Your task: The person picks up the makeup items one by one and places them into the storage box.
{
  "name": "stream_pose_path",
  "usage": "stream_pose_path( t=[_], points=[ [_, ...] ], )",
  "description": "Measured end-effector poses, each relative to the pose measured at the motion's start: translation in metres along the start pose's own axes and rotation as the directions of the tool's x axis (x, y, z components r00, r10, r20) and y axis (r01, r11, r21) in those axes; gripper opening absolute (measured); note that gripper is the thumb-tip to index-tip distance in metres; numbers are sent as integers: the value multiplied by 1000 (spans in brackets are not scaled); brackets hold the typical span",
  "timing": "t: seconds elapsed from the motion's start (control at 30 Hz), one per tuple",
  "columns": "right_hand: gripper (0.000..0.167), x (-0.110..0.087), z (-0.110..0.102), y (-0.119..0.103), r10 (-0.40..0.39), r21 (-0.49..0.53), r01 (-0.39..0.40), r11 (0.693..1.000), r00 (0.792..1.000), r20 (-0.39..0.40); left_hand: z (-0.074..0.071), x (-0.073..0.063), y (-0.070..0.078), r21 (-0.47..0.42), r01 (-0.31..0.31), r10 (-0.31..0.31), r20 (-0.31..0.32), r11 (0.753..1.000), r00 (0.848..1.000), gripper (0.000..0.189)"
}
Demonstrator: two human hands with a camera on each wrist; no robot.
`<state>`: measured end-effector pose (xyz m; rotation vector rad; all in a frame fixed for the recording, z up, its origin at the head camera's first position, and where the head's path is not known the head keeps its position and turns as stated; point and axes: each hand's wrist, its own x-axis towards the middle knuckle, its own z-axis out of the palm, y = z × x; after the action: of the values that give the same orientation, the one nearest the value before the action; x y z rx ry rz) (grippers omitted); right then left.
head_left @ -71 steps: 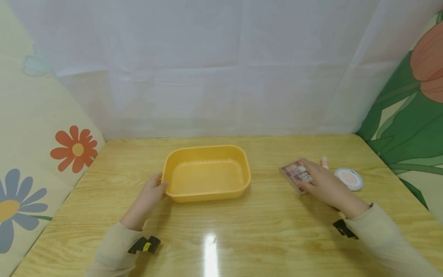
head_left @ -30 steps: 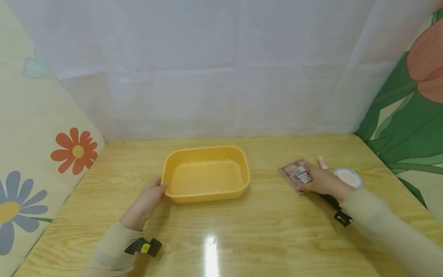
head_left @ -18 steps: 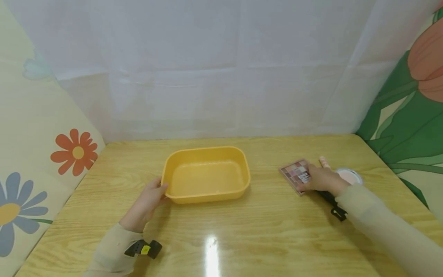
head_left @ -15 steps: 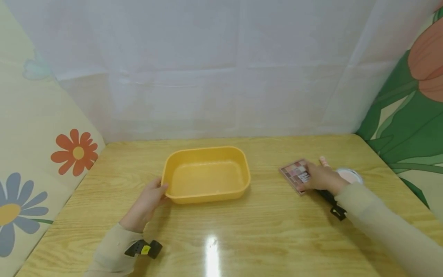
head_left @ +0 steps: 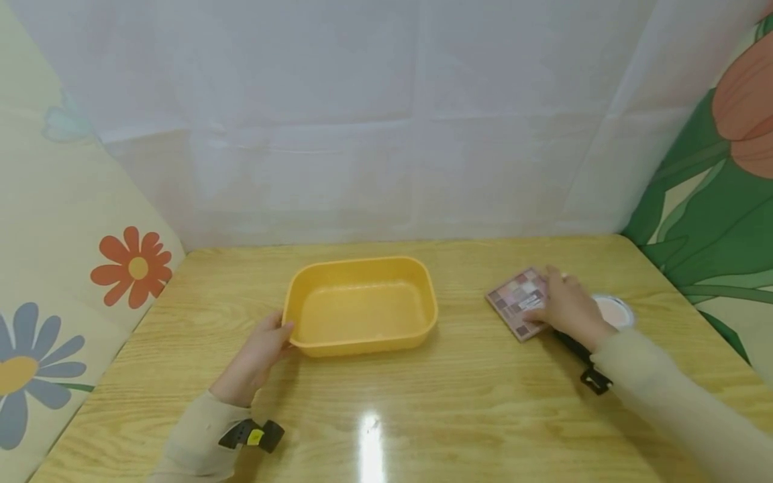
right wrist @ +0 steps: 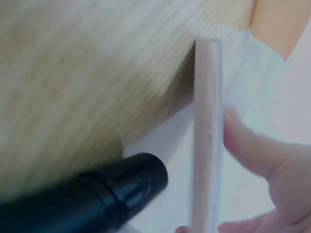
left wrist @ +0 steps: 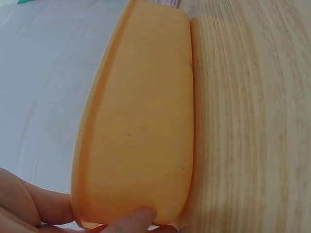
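Observation:
My left hand (head_left: 256, 352) grips the left end of a yellow plastic basin (head_left: 362, 312). In the left wrist view, fingertips (left wrist: 141, 218) press on the wall of the basin (left wrist: 141, 111). To the right, my right hand (head_left: 570, 305) pinches an eyeshadow palette (head_left: 516, 302) by its right side, its grid of brown and pink shades facing up. The right wrist view shows this palette (right wrist: 206, 131) edge-on, with the thumb (right wrist: 248, 148) against its face and a shadow on the table beside it. A glossy black tube (right wrist: 121, 184) lies close to it, partly under my wrist in the head view.
A round compact with a pale pink centre (head_left: 612, 312) sits behind my right wrist, partly covered. A small pink tube beyond the fingers is almost hidden. The wooden table (head_left: 447, 416) ends at a white cloth (head_left: 386, 181), with flowered panels on both sides.
My right hand has tilted up with the palette, whose far corner has risen; its fingers now cover most of the pink tube. The left hand and basin have stayed put.

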<state>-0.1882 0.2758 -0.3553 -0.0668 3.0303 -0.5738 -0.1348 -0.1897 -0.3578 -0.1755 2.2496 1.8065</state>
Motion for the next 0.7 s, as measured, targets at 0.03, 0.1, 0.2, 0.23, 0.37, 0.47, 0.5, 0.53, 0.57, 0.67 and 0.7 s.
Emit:
stream_pose_path(
  t=[0.03, 0.1, 0.2, 0.23, 0.37, 0.47, 0.5, 0.53, 0.57, 0.67, 0.7],
  points=[
    [101, 0, 0, 1, 9, 14, -9, 1000, 1000, -17, 0, 0, 0, 2, 1, -1, -2, 1000, 1000, 46],
    [95, 1, -2, 5, 34, 64, -32, 997, 999, -30, 1, 0, 1, 7, 2, -1, -5, 1000, 1000, 46],
    [85, 0, -6, 10, 68, 155, -66, 986, 998, -12, 1, 0, 1, 9, 1, -1, -3, 1000, 1000, 46],
    [81, 0, -7, 12, 81, 185, -80, 979, 997, 3, 1, 0, 1, 7, 1, -1, -2, 1000, 1000, 46],
    [67, -4, -13, 12, 121, 307, -133, 943, 991, 58, 1, 0, 1, -1, -2, 2, 6, 1000, 1000, 47],
    [59, -7, -15, 11, 127, 372, -137, 918, 991, 51, 0, 0, 1, -2, -3, 3, 11, 1000, 1000, 47],
    [56, -8, -15, 10, 127, 388, -133, 912, 991, 40, 0, 0, 1, -2, -3, 3, 11, 1000, 1000, 47],
    [54, -9, -14, 9, 128, 404, -128, 906, 991, 28, 0, 0, 2, -2, -3, 3, 12, 1000, 1000, 47],
    [53, -10, -14, 9, 128, 420, -125, 899, 992, 20, 0, -1, 2, -4, -3, 3, 12, 1000, 1000, 47],
    [51, -12, -12, 8, 135, 467, -125, 875, 991, 13, 0, 0, 2, -5, -3, 3, 14, 1000, 1000, 47],
    [51, -12, -12, 7, 140, 491, -134, 861, 990, 24, 0, 0, 1, -8, -2, 2, 14, 1000, 1000, 47]
  ],
)
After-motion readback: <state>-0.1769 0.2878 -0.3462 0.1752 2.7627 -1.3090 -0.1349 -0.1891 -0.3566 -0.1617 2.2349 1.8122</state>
